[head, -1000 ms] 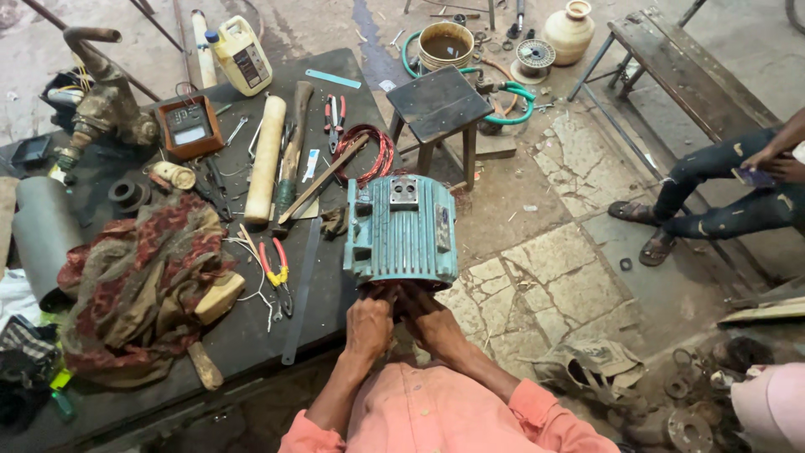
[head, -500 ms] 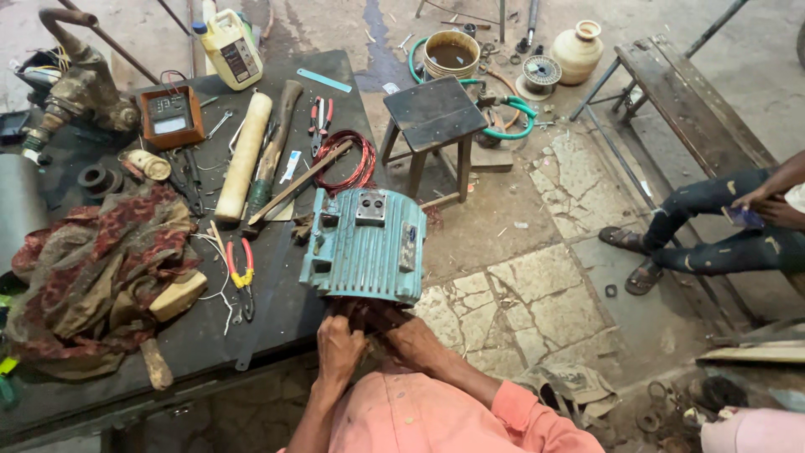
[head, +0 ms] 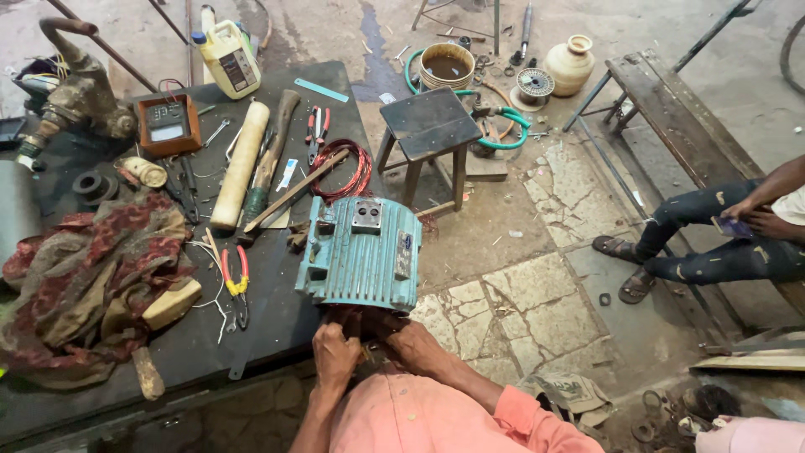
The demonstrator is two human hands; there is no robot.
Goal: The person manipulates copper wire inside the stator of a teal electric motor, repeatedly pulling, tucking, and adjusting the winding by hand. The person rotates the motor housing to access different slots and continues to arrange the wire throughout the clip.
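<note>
Working on the near open end of the ribbed teal cast-metal electric motor housing (head: 362,256), which sits at the right edge of the dark worn workbench top (head: 277,327) — both hands are right up at its mouth. The left hand (head: 335,352) is curled into a fist on something at the opening, probably winding wire, though I can't make out exactly what it grips. The right hand (head: 417,341) is pressed against the lower rim beside it; whether its fingers are closed or spread I can't tell.

My take: with the housing this close to the table edge, steady it with one hand and pull straight out of the bore, not sideways. The red-and-yellow-handled pliers (head: 237,281) lie near on the left if fingers slip.
</note>
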